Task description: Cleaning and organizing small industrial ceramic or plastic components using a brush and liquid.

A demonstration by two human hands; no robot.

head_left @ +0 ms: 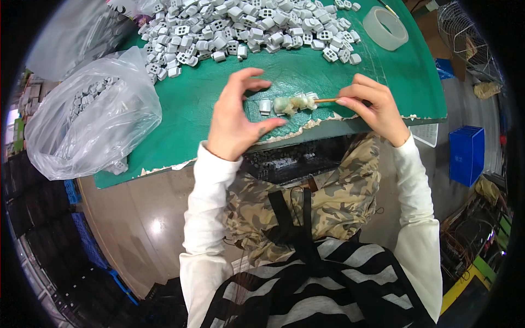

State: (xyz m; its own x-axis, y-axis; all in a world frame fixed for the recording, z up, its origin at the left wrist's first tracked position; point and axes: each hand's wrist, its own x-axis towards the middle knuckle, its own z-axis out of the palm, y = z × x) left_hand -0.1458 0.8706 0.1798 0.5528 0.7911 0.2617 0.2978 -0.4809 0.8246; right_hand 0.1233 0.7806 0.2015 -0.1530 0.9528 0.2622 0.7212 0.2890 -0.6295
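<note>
My right hand [374, 106] pinches the thin wooden handle of a swab [298, 104] with a thick, fluffy, greenish-yellow tip. The tip lies over a short row of small grey plastic parts near the front edge of the green table [186, 109]. One grey part [264, 106] shows clear at the left end of the row; the swab partly hides the others. To the left of that row is my left hand [235, 117], thumb and fingers spread apart around its end, with nothing in its grasp.
A large heap of similar grey parts [246, 24] covers the table's far side. At the left sits a clear plastic bag [60, 131] with more parts inside. A roll of clear tape [377, 37] lies far right. Below the ragged table edge is a black bin [295, 175]; a blue box [466, 156] stands right.
</note>
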